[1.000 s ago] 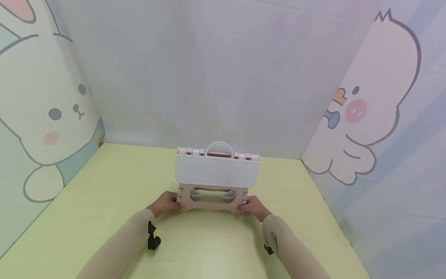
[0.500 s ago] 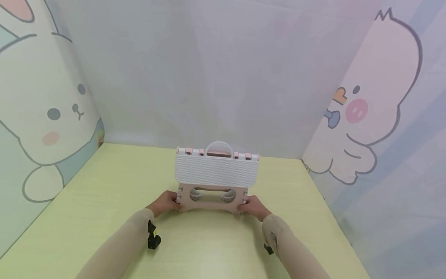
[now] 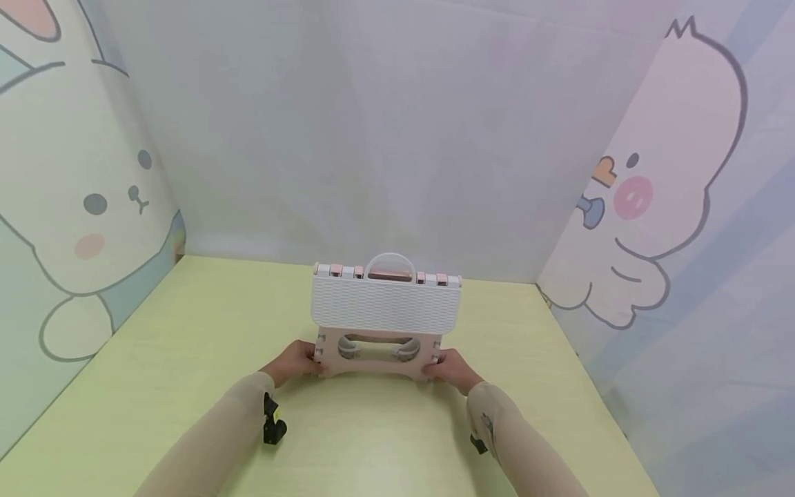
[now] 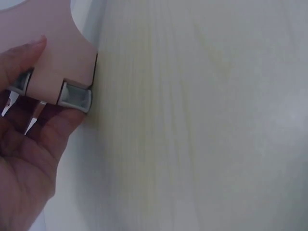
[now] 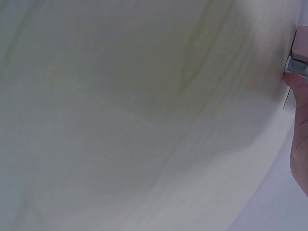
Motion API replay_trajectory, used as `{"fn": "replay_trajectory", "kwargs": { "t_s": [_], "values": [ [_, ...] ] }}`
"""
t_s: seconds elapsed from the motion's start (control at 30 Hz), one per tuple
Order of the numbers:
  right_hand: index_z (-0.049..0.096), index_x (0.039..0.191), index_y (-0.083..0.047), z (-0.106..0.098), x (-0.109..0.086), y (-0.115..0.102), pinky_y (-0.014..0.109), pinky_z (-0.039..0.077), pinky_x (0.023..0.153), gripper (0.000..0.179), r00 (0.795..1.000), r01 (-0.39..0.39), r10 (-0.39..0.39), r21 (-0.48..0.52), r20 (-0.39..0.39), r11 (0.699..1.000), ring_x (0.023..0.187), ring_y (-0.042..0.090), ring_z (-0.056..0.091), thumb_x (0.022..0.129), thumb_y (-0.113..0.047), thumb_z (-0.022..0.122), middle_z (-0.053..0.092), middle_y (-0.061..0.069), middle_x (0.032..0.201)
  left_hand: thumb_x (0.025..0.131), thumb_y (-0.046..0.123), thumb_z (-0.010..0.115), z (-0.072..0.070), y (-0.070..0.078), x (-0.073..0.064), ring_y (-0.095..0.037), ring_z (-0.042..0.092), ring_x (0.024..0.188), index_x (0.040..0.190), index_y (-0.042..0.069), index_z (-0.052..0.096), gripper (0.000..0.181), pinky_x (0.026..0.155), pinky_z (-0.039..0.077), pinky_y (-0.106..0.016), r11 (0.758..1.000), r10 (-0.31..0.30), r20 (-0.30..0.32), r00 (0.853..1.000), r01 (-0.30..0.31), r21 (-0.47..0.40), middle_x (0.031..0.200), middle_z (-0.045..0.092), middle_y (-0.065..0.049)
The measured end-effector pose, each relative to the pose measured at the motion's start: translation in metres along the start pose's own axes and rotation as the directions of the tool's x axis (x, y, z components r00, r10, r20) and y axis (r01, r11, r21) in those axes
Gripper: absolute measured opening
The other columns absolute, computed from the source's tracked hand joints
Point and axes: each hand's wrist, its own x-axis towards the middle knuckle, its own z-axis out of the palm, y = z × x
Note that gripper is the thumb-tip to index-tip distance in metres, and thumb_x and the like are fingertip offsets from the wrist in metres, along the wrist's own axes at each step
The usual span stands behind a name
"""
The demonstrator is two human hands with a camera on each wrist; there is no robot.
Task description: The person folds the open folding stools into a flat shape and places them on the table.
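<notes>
A pink and white folding stool (image 3: 385,304) stands on the table, its textured white top panel facing me and a white loop handle (image 3: 390,257) arching over the upper edge. Below the panel shows a pink leg frame (image 3: 373,366) with cut-out openings. My left hand (image 3: 293,364) grips the left side of that frame low down; in the left wrist view the thumb lies on the pink face and the fingers curl behind the hinged edge. My right hand (image 3: 458,371) holds the opposite side, thumb in front. Only part of the right hand (image 5: 299,125) shows in the right wrist view.
The pale yellow table (image 3: 373,442) runs back to a light curtain (image 3: 348,138). Side curtains carry a rabbit drawing (image 3: 93,159) on the left and a duck drawing (image 3: 677,152) on the right. A small black device (image 3: 272,421) sits at the left wrist.
</notes>
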Motion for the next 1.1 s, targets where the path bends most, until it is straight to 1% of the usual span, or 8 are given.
{"fn": "replay_trajectory", "kwargs": {
  "t_s": [0.17,0.3,0.47,0.7,0.8,0.97,1.1],
  "values": [
    [0.069,0.098,0.009,0.0001,-0.0007,0.0002,0.031,0.051,0.066,0.027,1.0,-0.005,0.005,0.003,-0.001,1.0,0.075,0.013,0.059,0.075,-0.005,0.069,0.071,0.011,0.09,0.076,0.001,0.074,-0.0007,-0.0001,-0.0004,-0.016,0.051,0.069,0.099,-0.009,0.068,0.026,0.064,0.045,-0.03,1.0,0.007,0.023,1.0,-0.007,-0.015,0.084,0.069,-0.009],
    [0.069,0.1,0.009,0.0008,-0.0012,0.0005,0.033,0.052,0.07,0.029,1.0,-0.013,0.013,0.002,-0.002,1.0,0.079,0.015,0.061,0.075,-0.005,0.069,0.071,0.013,0.096,0.076,0.001,0.074,-0.0015,0.0,-0.0015,-0.016,0.053,0.07,0.1,-0.009,0.068,0.027,0.065,0.047,-0.03,1.0,0.001,0.029,1.0,0.0,-0.029,0.086,0.069,-0.011],
    [0.069,0.099,0.009,0.0014,-0.0012,0.0017,0.035,0.053,0.071,0.028,1.0,-0.013,0.013,0.005,0.0,1.0,0.079,0.015,0.061,0.074,-0.004,0.07,0.071,0.014,0.096,0.076,0.0,0.075,-0.0015,-0.0003,-0.0021,-0.016,0.053,0.07,0.1,-0.008,0.068,0.026,0.066,0.048,-0.031,1.0,-0.005,0.031,0.999,0.006,-0.02,0.087,0.07,-0.011],
    [0.069,0.098,0.008,0.0,-0.0007,0.0002,0.032,0.052,0.069,0.027,1.0,-0.011,0.011,-0.001,0.007,1.0,0.078,0.013,0.061,0.074,-0.006,0.07,0.071,0.011,0.094,0.076,0.001,0.076,-0.0022,0.0007,-0.0016,-0.017,0.053,0.071,0.099,-0.007,0.069,0.026,0.067,0.047,-0.031,1.0,-0.007,0.025,1.0,0.007,-0.004,0.087,0.069,-0.01],
    [0.069,0.097,0.008,-0.0017,-0.0002,-0.0005,0.033,0.052,0.069,0.027,1.0,-0.013,0.013,0.006,0.007,1.0,0.077,0.014,0.061,0.074,-0.006,0.07,0.071,0.012,0.093,0.076,0.001,0.076,-0.0016,0.0018,-0.0013,-0.016,0.052,0.07,0.098,-0.007,0.069,0.024,0.066,0.046,-0.031,1.0,-0.006,0.022,1.0,0.006,-0.004,0.086,0.069,-0.01],
    [0.068,0.099,0.01,-0.0017,-0.0015,-0.0005,0.035,0.053,0.07,0.03,1.0,-0.005,0.004,0.023,0.007,1.0,0.08,0.016,0.062,0.073,-0.004,0.07,0.071,0.014,0.096,0.076,0.001,0.075,-0.0012,0.003,-0.0029,-0.016,0.052,0.07,0.098,-0.008,0.069,0.025,0.066,0.047,-0.031,1.0,0.014,0.026,1.0,-0.014,-0.013,0.087,0.069,-0.011],
    [0.068,0.097,0.01,0.0003,-0.0011,-0.0002,0.034,0.053,0.068,0.029,1.0,-0.004,0.004,0.02,-0.006,1.0,0.079,0.015,0.062,0.072,-0.004,0.069,0.071,0.014,0.095,0.076,0.001,0.075,-0.0019,0.0023,-0.003,-0.016,0.052,0.07,0.098,-0.008,0.068,0.025,0.065,0.046,-0.031,0.999,0.028,0.027,0.999,-0.027,-0.022,0.086,0.069,-0.01]
  ]
}}
